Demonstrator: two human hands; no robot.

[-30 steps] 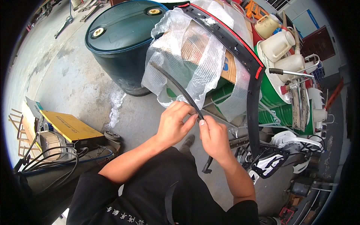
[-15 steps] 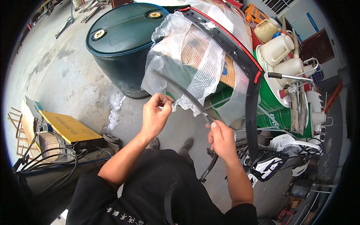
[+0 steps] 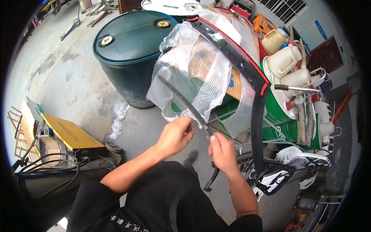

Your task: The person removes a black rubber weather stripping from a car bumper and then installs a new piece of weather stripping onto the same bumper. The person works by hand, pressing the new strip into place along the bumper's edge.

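My right hand point(image 3: 223, 151) is closed around a long, thin, dark grey trim strip point(image 3: 178, 95), thumb on top. The strip's far end reaches up and left over the bubble wrap point(image 3: 174, 58), and a dark curved length hangs below the hand. Just left of the strip is my left hand point(image 3: 176, 136), its fingers curled in; whatever they pinch, if anything, is hidden. Beyond my hands, a large black curved trim piece point(image 3: 237, 62) with red edging along its outer side rests on the bubble wrap and bends down to the right of my right hand.
A dark green drum point(image 3: 127, 65) stands at the far left of the wrap. Green barrels point(image 3: 280, 133) with cream jugs point(image 3: 284, 60) on top are at the right. Black and white parts point(image 3: 274, 176) lie low on the right. A yellow panel point(image 3: 71, 131) and cables are at the left.
My left hand has moved right and nearer, close to the strip. My right hand has shifted slightly left and nearer with the strip, whose far end now looks sharper.
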